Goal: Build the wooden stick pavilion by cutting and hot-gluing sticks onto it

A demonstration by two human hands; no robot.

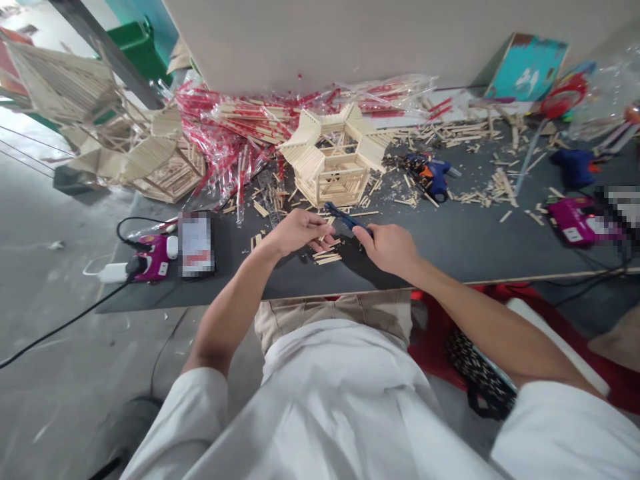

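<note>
Head view: right hand point(387, 250) closed on blue pliers point(343, 216) (slanting up-left)

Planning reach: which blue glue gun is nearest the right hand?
The blue-and-orange glue gun mid-table, right of the stick model; the other glue gun lies farther from the right hand.

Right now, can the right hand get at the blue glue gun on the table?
Probably yes. The right hand seems to hold blue-handled pliers, so it must release those first, but only loose wooden sticks lie between it and the glue gun.
</note>
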